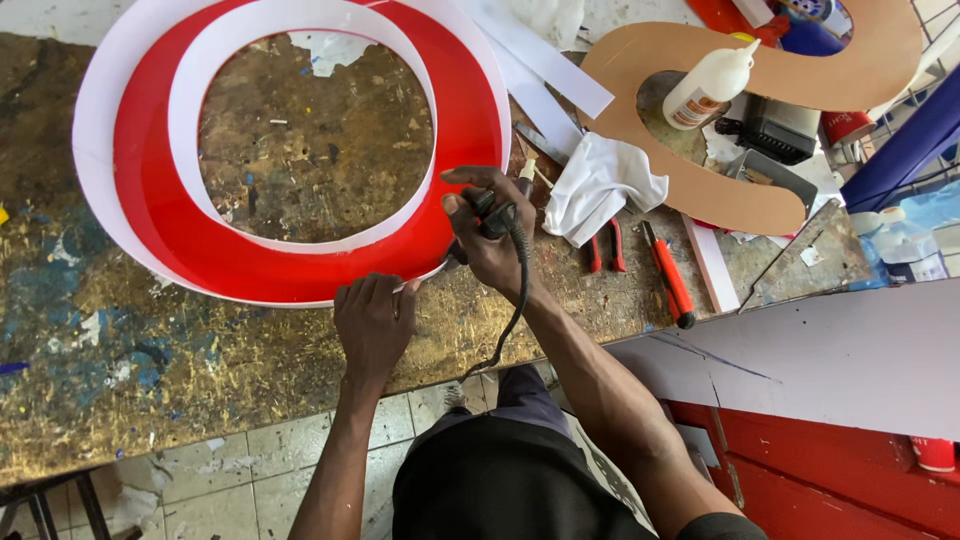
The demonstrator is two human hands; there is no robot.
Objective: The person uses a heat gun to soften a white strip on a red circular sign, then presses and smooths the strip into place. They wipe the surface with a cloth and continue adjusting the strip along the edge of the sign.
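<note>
Far left: worn, paint-spattered brown wooden workbench (110,330), scuffed w/ blue and yellow flecks. On it sits the big red ring-shaped acrylic sign letter w/ white plastic rim strips (150,190), lying flat, bench showing thru its centre hole. Left hand (374,322) is down at the ring's lower edge, fingers curled tight together, pressing on the white outer strip right at the rim. Just beside it, right hand (490,235) is wrapped round a black corded hand tool (497,218), fingers closed firm on the grip, tip aimed at the ring's lower-right edge; cable (518,300) trails down off the bench front. Exact contact pt of the tip – can't tell, hand covers it. Moving right: crumpled white cloth (600,185) near the right hand, red-handled pliers (605,250) just below it, then a red-and-black utility knife (670,275). Above those, a brown curved board cut-out (740,195) w/ a white squeeze bottle (708,88) lying in its gap. Far right: grey panel (830,350) over a red cabinet (840,470).
</note>
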